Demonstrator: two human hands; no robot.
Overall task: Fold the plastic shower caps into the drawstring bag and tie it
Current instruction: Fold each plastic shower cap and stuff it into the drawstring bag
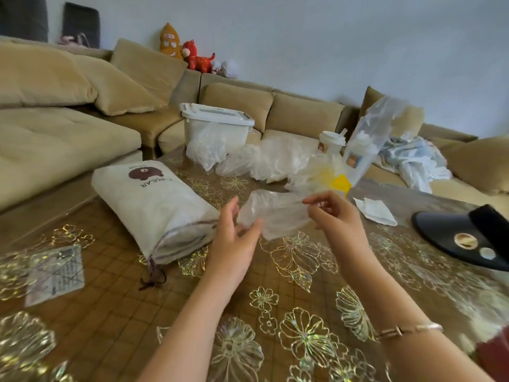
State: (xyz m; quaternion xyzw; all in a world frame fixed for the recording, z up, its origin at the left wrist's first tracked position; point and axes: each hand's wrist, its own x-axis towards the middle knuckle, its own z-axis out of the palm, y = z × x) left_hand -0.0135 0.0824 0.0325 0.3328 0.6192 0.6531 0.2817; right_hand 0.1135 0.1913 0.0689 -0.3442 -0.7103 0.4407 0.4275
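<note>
One clear shower cap (272, 216) hangs crumpled above the table (124, 312), held between both hands. The left hand (234, 238) pinches its near left edge between thumb and fingers, while the right hand (333, 216) has curled fingers nipping its right edge. Just left of them lies the cream drawstring bag (154, 208), on its side with its brown cord (153, 277) trailing toward the viewer. Behind the cap sits a loose heap of more clear caps (264, 158), and farther back a white lidded bin (217, 125). A black visor (465, 238) rests at the table's right edge.
</note>
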